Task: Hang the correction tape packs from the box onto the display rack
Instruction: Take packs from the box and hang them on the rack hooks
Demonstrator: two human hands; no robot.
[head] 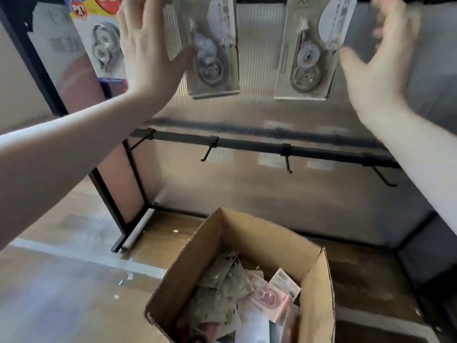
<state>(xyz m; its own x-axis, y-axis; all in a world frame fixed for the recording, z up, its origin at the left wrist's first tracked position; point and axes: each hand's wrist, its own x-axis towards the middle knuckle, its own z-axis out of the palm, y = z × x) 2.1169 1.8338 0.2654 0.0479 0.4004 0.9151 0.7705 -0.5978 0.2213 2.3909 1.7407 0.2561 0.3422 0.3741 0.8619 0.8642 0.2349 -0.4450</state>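
- Nearest, the open cardboard box (319, 290) sits on the floor, with more correction tape packs (225, 293) heaped inside.
- Above it, a lower rail (249, 144) carries bare hooks (288, 164).
- Farther up, the left hand (148, 45) is spread, thumb touching a hanging grey pack (212, 53); the right hand (376, 58), blurred, is spread beside another hung pack (309, 53), gripping nothing.
- Likely both packs are just hung; next, reach down for another.
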